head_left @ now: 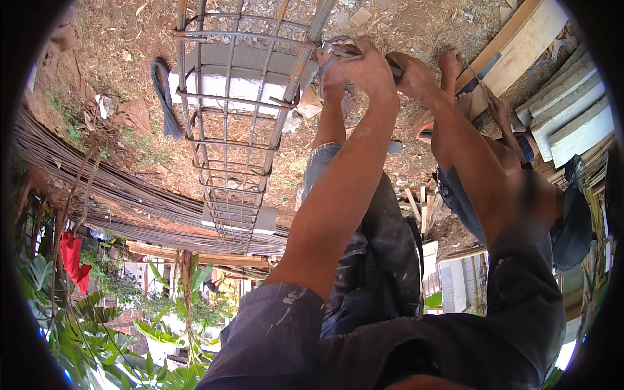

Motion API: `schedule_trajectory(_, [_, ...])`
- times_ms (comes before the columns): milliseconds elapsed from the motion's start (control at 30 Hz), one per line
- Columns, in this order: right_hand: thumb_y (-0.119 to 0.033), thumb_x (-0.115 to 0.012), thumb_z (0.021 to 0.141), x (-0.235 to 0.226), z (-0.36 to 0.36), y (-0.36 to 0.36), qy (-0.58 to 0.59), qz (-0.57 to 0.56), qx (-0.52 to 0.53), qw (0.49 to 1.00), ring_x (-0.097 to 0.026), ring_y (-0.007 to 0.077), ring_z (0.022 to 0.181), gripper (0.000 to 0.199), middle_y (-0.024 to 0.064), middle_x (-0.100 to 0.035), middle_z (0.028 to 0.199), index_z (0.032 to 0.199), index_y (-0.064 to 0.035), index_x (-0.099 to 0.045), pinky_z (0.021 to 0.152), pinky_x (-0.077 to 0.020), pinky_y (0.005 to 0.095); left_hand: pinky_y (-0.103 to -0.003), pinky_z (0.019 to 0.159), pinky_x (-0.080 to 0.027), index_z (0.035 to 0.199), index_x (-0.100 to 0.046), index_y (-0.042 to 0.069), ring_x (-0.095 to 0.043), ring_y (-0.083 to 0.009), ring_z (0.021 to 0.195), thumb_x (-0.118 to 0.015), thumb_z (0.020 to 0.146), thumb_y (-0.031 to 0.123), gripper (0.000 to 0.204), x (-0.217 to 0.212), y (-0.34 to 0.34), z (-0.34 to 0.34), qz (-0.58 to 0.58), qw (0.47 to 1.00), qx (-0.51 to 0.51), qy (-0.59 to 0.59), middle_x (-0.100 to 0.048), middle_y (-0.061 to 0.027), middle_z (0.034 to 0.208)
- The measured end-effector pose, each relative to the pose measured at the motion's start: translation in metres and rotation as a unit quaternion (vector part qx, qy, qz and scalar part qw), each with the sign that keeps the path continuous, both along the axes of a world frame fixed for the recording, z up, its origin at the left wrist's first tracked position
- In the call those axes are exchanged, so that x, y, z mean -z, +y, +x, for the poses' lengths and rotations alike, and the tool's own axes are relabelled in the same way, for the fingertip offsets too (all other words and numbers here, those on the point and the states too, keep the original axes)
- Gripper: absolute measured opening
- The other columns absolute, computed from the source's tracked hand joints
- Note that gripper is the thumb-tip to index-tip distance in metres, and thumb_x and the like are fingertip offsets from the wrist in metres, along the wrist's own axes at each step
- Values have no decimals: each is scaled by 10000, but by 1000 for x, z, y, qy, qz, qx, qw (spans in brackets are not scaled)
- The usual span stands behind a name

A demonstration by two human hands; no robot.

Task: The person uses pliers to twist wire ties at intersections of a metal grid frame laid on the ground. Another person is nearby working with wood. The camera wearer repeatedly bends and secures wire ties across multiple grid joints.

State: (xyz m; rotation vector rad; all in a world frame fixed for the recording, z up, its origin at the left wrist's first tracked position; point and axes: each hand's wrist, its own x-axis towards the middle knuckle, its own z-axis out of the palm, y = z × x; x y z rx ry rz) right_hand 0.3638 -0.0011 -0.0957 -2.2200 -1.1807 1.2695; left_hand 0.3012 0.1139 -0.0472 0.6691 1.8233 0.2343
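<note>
Beside the top right corner of a long rebar cage (237,97), my left hand (372,68) is closed around a metal hand tool (341,49), pincers by its look. The tool's shiny end lies close to the cage's bar; whether it touches cannot be told. My right hand (415,78), just right of the left, has its fingers curled on a small dark piece whose kind is unclear. Long bars joined by square stirrups make up the cage, which runs from the top of the view toward the lower left. My sandalled foot (333,75) is under the left hand.
A co-worker (510,146) sits close on my right, a hand (497,110) by a wooden plank (520,49). Concrete posts (569,107) are stacked beyond. Many long steel bars (97,182) lie on the left, near a bundle of dark wire (166,97) on the dirt ground.
</note>
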Motion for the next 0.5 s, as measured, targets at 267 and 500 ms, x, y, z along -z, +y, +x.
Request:
schedule_trajectory(267, [-275, -603, 953, -177, -87, 76, 810, -160, 465, 320, -555, 127, 698, 200, -21, -533, 786, 965, -76, -585, 652, -475, 332, -344, 703, -551, 1101, -596, -56, -653, -223, 780, -648, 878, 469, 572, -74, 79, -110, -308, 896, 19, -318, -667, -164, 921])
schedule_trajectory(500, [-335, -581, 959, -202, -113, 150, 775, -31, 614, 146, -579, 138, 718, 295, 1, -550, 804, 997, -43, -580, 668, -505, 338, -298, 568, -558, 1032, -606, -52, -622, -215, 624, -606, 891, 527, 596, -119, 115, -96, -345, 881, -36, -322, -645, -170, 832])
